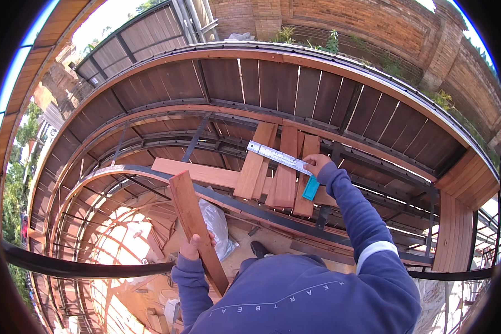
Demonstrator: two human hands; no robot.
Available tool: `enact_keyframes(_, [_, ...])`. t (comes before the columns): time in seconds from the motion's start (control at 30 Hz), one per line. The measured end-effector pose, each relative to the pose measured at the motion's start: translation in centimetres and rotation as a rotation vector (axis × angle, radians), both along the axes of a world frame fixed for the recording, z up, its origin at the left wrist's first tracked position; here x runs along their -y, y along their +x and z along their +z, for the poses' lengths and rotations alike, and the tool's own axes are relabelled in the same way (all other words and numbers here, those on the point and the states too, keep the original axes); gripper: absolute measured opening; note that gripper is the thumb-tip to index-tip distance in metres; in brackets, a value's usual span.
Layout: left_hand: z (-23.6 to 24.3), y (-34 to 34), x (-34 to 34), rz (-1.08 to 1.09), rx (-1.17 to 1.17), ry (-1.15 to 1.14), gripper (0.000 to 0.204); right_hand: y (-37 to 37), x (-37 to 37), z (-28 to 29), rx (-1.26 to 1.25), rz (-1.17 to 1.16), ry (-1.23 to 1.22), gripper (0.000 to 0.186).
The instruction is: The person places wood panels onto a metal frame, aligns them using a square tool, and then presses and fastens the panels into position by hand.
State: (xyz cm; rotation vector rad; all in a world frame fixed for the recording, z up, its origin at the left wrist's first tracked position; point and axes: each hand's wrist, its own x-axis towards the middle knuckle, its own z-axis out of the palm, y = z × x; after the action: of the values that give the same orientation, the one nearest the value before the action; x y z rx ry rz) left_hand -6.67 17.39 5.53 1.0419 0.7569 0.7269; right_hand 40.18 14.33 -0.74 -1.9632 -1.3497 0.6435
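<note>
My left hand (192, 248) is closed around the lower part of a reddish-brown wooden plank (189, 209), which stands tilted in front of me on the left. My right hand (317, 165) reaches forward and grips a try square near its corner. The square's metal blade (277, 157) lies across several short wooden boards (286, 178), and its turquoise stock (311, 188) points back toward me. These boards rest side by side over a longer board (203, 172) on the dark metal frame. Part of the square's corner is hidden by my fingers.
Curved dark metal rails (228, 201) carry tiers of wooden slats (278, 89) around me. A pale plastic bag (216, 225) lies on the floor below, near my shoe (259, 249). Loose wood pieces (161, 236) lie at the lower left. A brick wall (356, 33) stands beyond the structure.
</note>
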Motion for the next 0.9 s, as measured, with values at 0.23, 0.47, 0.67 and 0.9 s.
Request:
enact_keyframes(0.23, [0.6, 5.1, -3.8, -0.165, 0.072, -0.084, 0.082, -0.7, 2.4, -0.2, 0.398, -0.169, 0.000, 0.020])
enact_keyframes(0.47, [5.9, 14.8, -5.0, -0.490, 0.489, 0.087, 0.080, -15.2, 9.3, 6.9, -0.086, 0.162, 0.368, 0.074])
enact_keyframes(0.67, [10.0, 28.5, 2.9, -0.586, 0.601, -0.110, 0.077, -15.5, 18.3, 9.4, -0.197, -0.269, 0.498, 0.078])
enact_keyframes(0.9, [3.8, 36.3, 20.4, -0.884, 0.359, -0.033, 0.066, -10.8, 34.5, 7.4, -0.334, -0.542, 0.504, 0.071])
